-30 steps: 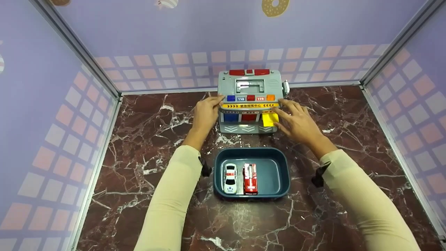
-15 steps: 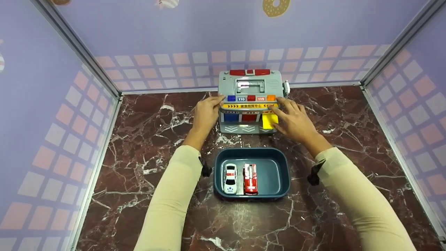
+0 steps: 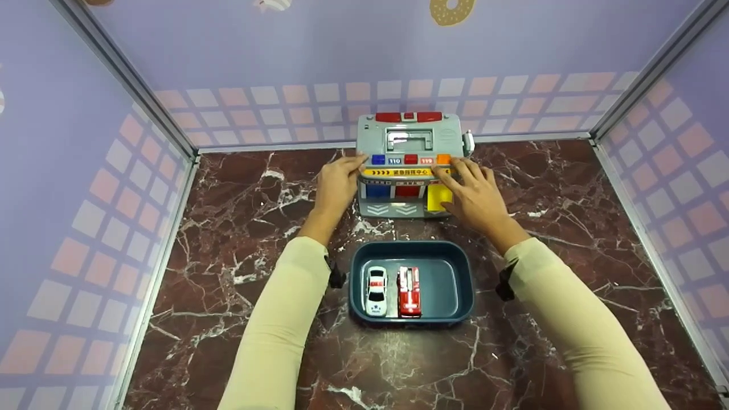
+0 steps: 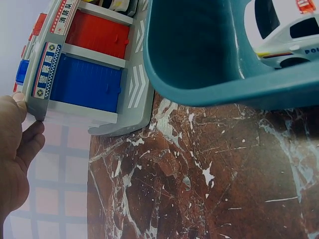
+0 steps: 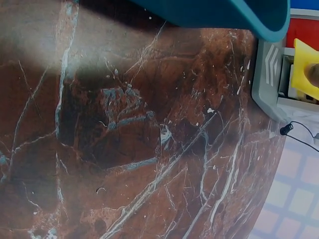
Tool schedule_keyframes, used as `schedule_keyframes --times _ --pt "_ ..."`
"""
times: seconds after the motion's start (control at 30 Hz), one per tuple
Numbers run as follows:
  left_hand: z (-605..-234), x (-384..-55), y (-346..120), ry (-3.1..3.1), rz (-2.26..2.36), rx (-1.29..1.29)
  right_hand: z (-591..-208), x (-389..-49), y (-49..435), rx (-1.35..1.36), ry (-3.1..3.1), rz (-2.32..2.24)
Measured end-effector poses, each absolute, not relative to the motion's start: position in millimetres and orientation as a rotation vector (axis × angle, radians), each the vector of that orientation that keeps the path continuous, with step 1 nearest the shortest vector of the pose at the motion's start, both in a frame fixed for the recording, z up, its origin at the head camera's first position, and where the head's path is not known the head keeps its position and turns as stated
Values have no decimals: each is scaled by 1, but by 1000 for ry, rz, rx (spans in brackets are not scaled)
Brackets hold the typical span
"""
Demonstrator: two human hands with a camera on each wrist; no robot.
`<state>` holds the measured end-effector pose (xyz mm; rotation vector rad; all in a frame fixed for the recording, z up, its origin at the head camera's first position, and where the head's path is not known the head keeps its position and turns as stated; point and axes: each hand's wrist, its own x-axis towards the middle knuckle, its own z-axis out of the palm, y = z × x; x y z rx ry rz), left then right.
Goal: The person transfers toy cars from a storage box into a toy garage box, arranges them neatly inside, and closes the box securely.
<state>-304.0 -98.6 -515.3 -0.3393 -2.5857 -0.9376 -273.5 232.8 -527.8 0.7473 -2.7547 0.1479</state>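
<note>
A grey toy garage (image 3: 409, 208) stands against the back wall, with blue, red and yellow doors along its front. The yellow door (image 3: 437, 197) is swung outward; a thumb tip presses its outer face in the right wrist view. My right hand (image 3: 478, 199) spreads its other fingers over the roof edge by the orange button (image 3: 443, 159). My left hand (image 3: 336, 185) grips the garage's left roof corner between thumb and fingers. The blue door (image 4: 87, 82) and red door (image 4: 97, 35) are down. Behind the yellow door, part of a yellow-and-white object (image 4: 118, 5) shows.
A dark teal bin (image 3: 364, 250) lies on the marbled table in front of the garage. In it are a white police car (image 3: 376, 291) and a red fire truck (image 3: 409, 291). Purple walls enclose the table. A thin black cord (image 5: 299, 130) hangs near the garage's right side.
My right hand has shifted left along the roof edge, its thumb now against the yellow door, which hangs slightly lower. The left hand, bin and toy vehicles stay put.
</note>
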Motion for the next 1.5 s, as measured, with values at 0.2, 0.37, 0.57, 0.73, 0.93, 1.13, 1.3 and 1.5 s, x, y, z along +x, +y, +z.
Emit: schedule_keyframes --times 0.2,0.37,0.57,0.73,0.93,1.13,1.3,1.5 --pt "-515 -305 -100 -2586 -946 -338 -530 -279 227 720 -2745 106" --pt "-516 -305 -102 -2595 -938 -322 -531 -284 220 698 -2778 90" --pt "-519 -304 -101 -2592 -931 -311 -537 -290 212 651 -2811 67" --pt "-522 -303 -101 -2600 -930 -311 -543 -291 207 611 -2824 42" --pt "-520 -302 -100 -2578 -925 -327 -545 -292 206 586 -2792 28" --pt "-517 -303 -98 -2572 -948 -333 -547 -293 206 564 -2771 47" --pt "-516 -303 -98 -2576 -955 -317 -547 -293 206 565 -2765 54" --pt "-516 -303 -97 -2588 -942 -314 -551 -294 207 554 -2722 46"
